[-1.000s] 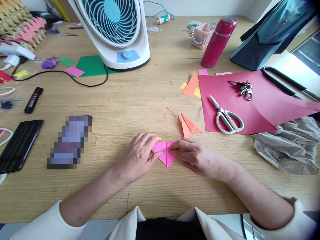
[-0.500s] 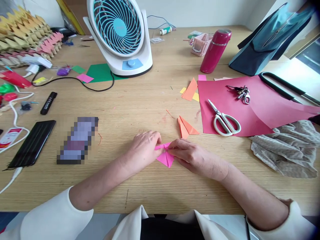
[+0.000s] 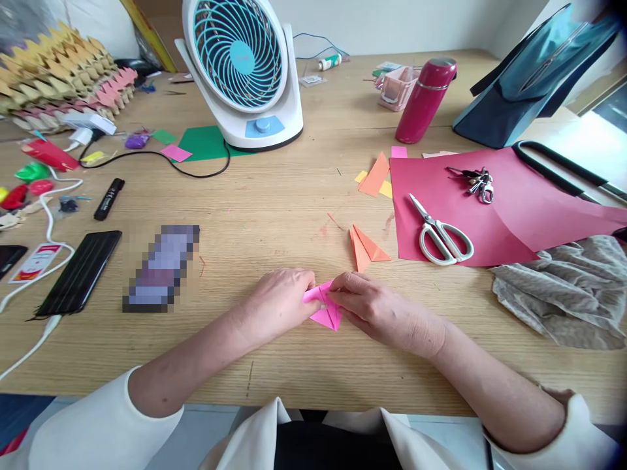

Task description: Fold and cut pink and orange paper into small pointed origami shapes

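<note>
Close to the table's front edge, a small pink sheet of folded paper (image 3: 327, 318) is held between both hands, with crease lines and a point facing me. My left hand (image 3: 289, 295) pinches its left side, thumb and fingers closed on the edge. My right hand (image 3: 369, 305) grips the right side between thumb and fingertips, hiding part of it. Just beyond the right hand lies a folded orange paper piece (image 3: 366, 249). Farther back, another orange paper strip (image 3: 375, 175) rests over yellow scraps.
White-handled scissors (image 3: 443, 238) and keys (image 3: 480, 183) lie on red paper (image 3: 504, 225) at right. A grey cloth (image 3: 563, 294), magenta flask (image 3: 425, 101) and blue bag (image 3: 514, 91) stand around it. A fan (image 3: 264, 127) is at the back; a pixelated phone-shaped item (image 3: 161, 267) lies left.
The pink paper's upper left part is now lifted and folded over, with a gap showing under it. My left hand has shifted slightly toward me. The camera view has turned a little left.
</note>
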Tool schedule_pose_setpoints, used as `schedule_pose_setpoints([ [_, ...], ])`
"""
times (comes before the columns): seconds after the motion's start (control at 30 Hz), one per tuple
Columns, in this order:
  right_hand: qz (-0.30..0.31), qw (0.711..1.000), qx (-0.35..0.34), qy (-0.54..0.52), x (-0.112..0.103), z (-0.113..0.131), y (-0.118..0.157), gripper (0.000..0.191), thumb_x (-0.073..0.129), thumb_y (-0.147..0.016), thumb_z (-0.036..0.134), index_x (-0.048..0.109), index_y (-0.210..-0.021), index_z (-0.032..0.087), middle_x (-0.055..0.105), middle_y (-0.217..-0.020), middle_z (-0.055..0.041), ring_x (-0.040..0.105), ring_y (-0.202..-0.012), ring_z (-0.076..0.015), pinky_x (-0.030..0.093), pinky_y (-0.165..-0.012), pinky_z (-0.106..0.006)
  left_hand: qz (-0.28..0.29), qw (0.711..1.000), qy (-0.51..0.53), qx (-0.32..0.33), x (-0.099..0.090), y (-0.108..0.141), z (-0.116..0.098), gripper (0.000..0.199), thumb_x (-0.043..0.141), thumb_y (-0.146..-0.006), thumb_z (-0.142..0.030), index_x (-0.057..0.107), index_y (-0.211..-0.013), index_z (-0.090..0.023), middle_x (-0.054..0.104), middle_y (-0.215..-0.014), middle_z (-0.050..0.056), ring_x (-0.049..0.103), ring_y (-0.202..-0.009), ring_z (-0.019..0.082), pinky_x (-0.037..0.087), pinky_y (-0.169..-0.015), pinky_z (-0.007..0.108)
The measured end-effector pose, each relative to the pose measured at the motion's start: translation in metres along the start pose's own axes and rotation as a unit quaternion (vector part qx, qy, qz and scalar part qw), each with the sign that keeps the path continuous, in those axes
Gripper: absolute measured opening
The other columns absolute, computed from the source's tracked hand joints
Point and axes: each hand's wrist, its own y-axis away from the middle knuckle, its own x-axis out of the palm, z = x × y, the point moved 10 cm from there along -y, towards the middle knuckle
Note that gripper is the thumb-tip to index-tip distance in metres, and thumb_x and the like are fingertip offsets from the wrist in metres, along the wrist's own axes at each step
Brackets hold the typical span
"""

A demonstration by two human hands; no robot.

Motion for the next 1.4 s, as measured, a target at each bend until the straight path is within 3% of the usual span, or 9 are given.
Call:
schedule_pose_setpoints([
  [0.2, -0.005, 0.999, 0.008, 0.032, 0.002, 0.003, 0.002, 0.023, 0.038, -0.101, 0.009, 0.06, -0.101, 0.014, 0.057, -0.108, -0.0122, 0.061, -0.089, -0.0173, 0.057, -0.08, -0.033, -0.043, 0.999, 0.007, -0.001, -0.005, -0.004, 0.002, 0.014, 0.059, -0.089, -0.032, 0.063, -0.079, -0.022, 0.072, -0.078, 0.001, 0.065, -0.07, 0.021, 0.031, -0.056, 0.028],
  [0.5, -0.008, 0.996, -0.029, 0.079, 0.004, 0.007, 0.002, 0.023, 0.042, -0.099, 0.005, 0.062, -0.101, 0.014, 0.061, -0.111, -0.0135, 0.061, -0.1, -0.0213, 0.057, -0.087, -0.037, -0.113, 0.987, 0.11, 0.019, -0.008, -0.006, 0.01, 0.012, 0.07, -0.082, -0.034, 0.065, -0.079, -0.024, 0.072, -0.079, -0.003, 0.065, -0.072, 0.017, 0.037, -0.059, 0.027],
  [0.77, 0.009, 0.996, -0.031, 0.086, 0.009, 0.005, 0.003, 0.025, 0.04, -0.098, 0.004, 0.063, -0.098, 0.014, 0.062, -0.108, -0.0135, 0.059, -0.097, -0.0225, 0.056, -0.084, -0.039, -0.25, 0.963, 0.058, 0.081, -0.019, 0.02, -0.004, 0.014, 0.067, -0.089, -0.024, 0.061, -0.077, -0.021, 0.068, -0.079, -0.003, 0.059, -0.078, 0.016, 0.041, -0.071, 0.029],
  [1.4, 0.014, 0.994, -0.017, 0.111, 0.008, 0.009, 0.001, 0.026, 0.039, -0.099, 0.005, 0.062, -0.093, 0.015, 0.061, -0.105, -0.0128, 0.057, -0.089, -0.0214, 0.054, -0.081, -0.038, -0.284, 0.955, 0.038, 0.07, -0.024, 0.034, 0.009, 0.017, 0.061, -0.092, -0.019, 0.065, -0.075, -0.021, 0.071, -0.076, 0.0, 0.06, -0.076, 0.017, 0.044, -0.073, 0.031],
])
